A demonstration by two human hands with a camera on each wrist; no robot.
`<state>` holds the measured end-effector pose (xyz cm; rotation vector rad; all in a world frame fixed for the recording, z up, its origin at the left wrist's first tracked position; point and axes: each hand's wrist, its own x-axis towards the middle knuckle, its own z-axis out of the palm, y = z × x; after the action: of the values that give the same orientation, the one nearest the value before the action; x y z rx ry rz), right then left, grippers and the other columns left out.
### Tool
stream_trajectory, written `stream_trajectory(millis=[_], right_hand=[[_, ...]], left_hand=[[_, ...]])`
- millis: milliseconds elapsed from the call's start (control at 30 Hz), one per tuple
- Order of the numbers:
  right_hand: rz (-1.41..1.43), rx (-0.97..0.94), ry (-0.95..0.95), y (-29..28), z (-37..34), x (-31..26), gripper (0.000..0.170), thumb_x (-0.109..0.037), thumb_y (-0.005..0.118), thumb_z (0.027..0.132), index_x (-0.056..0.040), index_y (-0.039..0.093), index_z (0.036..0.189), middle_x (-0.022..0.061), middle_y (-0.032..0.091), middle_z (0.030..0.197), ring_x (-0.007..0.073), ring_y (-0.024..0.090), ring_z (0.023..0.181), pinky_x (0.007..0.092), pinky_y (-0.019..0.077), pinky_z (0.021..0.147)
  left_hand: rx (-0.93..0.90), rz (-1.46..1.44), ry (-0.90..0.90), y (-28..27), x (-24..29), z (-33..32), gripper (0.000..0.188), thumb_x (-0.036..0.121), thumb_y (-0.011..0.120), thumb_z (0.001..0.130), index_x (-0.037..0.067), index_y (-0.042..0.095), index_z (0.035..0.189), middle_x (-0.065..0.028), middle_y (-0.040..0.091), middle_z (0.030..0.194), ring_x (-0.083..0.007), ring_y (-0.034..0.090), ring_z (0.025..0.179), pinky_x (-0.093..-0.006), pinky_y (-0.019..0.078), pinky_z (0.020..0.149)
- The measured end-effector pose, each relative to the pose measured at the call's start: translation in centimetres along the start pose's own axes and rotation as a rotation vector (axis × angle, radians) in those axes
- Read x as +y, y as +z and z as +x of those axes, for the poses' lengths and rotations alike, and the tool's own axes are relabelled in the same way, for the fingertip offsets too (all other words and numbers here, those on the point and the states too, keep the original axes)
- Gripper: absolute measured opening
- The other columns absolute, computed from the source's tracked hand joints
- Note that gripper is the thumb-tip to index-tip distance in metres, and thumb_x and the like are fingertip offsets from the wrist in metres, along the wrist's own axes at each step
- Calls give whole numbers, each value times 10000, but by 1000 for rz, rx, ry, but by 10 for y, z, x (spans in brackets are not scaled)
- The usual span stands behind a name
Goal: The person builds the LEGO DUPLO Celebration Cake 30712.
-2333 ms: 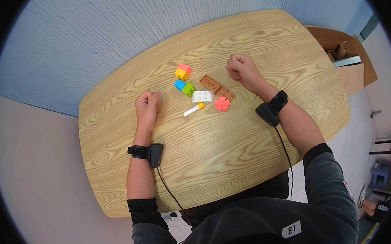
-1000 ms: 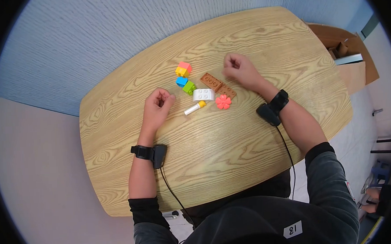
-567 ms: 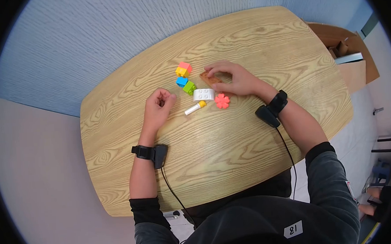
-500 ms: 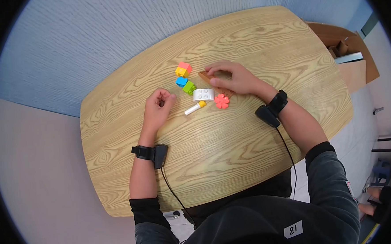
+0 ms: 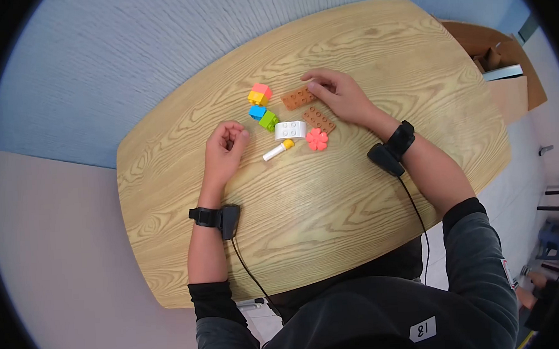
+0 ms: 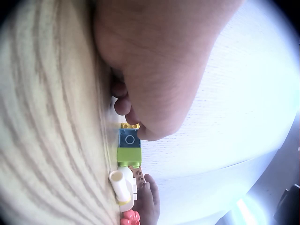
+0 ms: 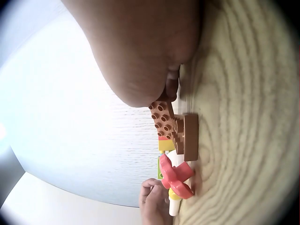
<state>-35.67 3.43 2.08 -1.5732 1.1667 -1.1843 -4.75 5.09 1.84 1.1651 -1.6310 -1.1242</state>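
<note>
My right hand (image 5: pixel 345 98) pinches one end of a brown building brick plate (image 5: pixel 296 98), its studs facing up. In the right wrist view that plate (image 7: pixel 161 119) tilts up behind a second brown plate (image 7: pixel 191 138), which lies on the table. Beside the second plate are a coral flower piece (image 5: pixel 317 139) and a white rounded brick (image 5: pixel 290 130). My left hand (image 5: pixel 226 151) rests on the table, fingers loosely curled, holding nothing. Nearest to it are a blue brick (image 5: pixel 258 112), a green brick (image 5: pixel 268 121) and a white stick with a yellow end (image 5: pixel 274 152).
A yellow brick (image 5: pixel 258 98) with a pink one (image 5: pixel 262 89) stands behind the blue brick. The wooden table (image 5: pixel 307 217) meets a blue textured wall (image 5: pixel 160 60) at the back. A cardboard box (image 5: pixel 512 99) stands off the right edge.
My right hand has come in from the right, taken one brown plate and turned it from underside up to studs up, moving it back from the other. My left hand has shifted slightly right.
</note>
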Motion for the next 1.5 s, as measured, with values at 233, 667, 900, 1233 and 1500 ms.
stream_trajectory(millis=[233, 667, 900, 1233, 1500], right_hand=[[140, 94, 63, -1, 0, -8, 318, -240, 611, 1026, 27, 690, 1181, 51, 699, 965, 98, 631, 872, 269, 532, 786], [-316, -350, -248, 19, -100, -55, 154, -205, 690, 926, -54, 709, 903, 35, 665, 725, 172, 621, 624, 339, 491, 583], [-385, -372, -322, 21, -100, -44, 246, -277, 665, 928, -76, 658, 787, 57, 598, 619, 257, 620, 589, 394, 472, 545], [-309, -350, -301, 17, -99, -34, 297, -286, 641, 940, -56, 638, 752, 76, 601, 625, 284, 613, 588, 408, 475, 562], [-296, -367, -210, 17, -99, -34, 263, -270, 651, 941, -56, 665, 787, 88, 623, 652, 277, 609, 593, 393, 468, 562]], left_hand=[[-7, 47, -24, -1, 0, 0, 95, 81, 677, 966, 25, 643, 1034, 70, 553, 809, -9, 475, 720, -182, 391, 625], [45, -10, 48, -1, -6, 2, 156, 87, 655, 985, 21, 626, 1123, 53, 550, 874, -31, 491, 764, -201, 413, 663], [175, 139, -95, 4, 19, 25, 273, 213, 592, 1028, -31, 651, 1135, -71, 649, 922, -141, 606, 793, -300, 496, 700], [95, 648, 47, 55, 40, 74, 377, 311, 720, 923, -36, 681, 1066, -176, 682, 936, -247, 659, 834, -364, 522, 752], [247, 347, 162, 13, 38, 37, 482, 75, 815, 846, 30, 560, 1252, -64, 659, 1079, -132, 623, 984, -284, 542, 831]])
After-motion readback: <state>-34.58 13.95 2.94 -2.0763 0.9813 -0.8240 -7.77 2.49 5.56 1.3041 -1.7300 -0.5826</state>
